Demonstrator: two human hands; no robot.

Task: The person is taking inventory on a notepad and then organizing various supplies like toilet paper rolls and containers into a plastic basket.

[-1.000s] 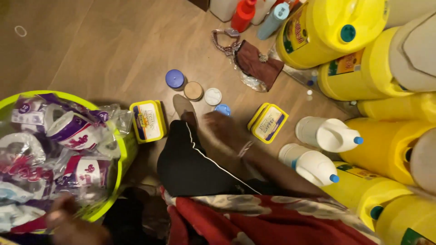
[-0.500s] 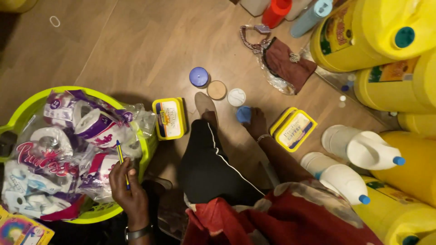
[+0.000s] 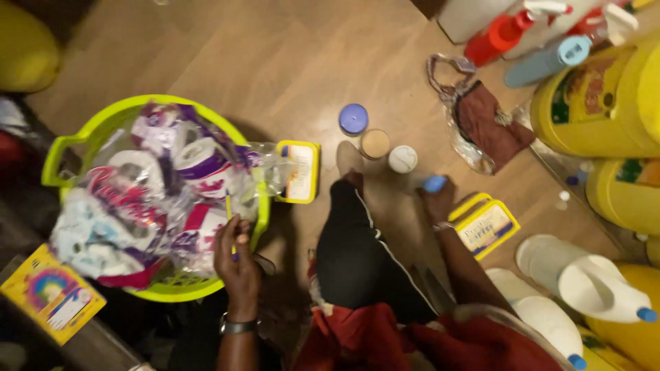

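My left hand (image 3: 237, 257) grips a thin yellow pencil (image 3: 228, 206) upright, at the near rim of a lime green basket (image 3: 72, 137) filled with plastic-wrapped toilet paper rolls (image 3: 158, 185). My right hand (image 3: 438, 199) reaches out over the wooden floor and closes on a small blue cap (image 3: 434, 183). My leg in a black trouser with a white stripe (image 3: 354, 254) stretches between the two hands. A yellow-lidded tub (image 3: 485, 225) lies just right of my right hand.
Three small round jars (image 3: 377, 143) stand on the floor ahead of my foot. A second yellow tub (image 3: 301, 172) leans by the basket. Big yellow jugs (image 3: 605, 103), white bleach bottles (image 3: 584, 282), spray bottles (image 3: 509, 31) and a bagged brown cloth (image 3: 485, 124) crowd the right. A colourful booklet (image 3: 51, 292) lies lower left.
The view has swung left and down. My left hand rose from the basket's lower edge holding the pencil. My right hand stretched forward to the blue cap.
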